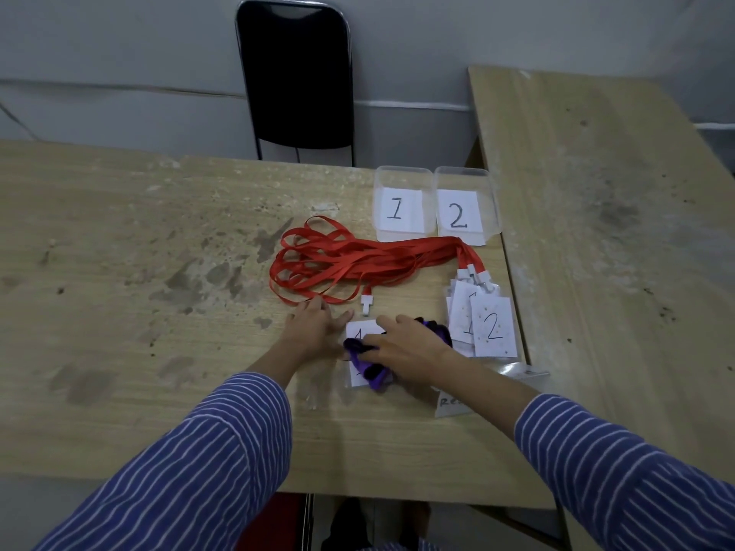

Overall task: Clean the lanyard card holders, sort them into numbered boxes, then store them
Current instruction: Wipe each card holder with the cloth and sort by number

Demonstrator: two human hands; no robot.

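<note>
Clear boxes 1 [401, 204] and 2 [463, 206], right hand [405, 346] gripping purple cloth [368, 361], left hand [314, 328] flat.

The table [159, 240] is pale wood-grain laminate, matt, with dark stains and scuffs. The boxes [401, 180] are clear plastic with white paper labels [399, 210]. The lanyards [358, 256] are red woven ribbon with white plastic clips [366, 306]. The holders [495, 332] are glossy clear plastic over paper cards. The cloth [368, 369] is soft purple fabric. The chair [296, 73] has a black matt back and a shiny metal frame.
</note>
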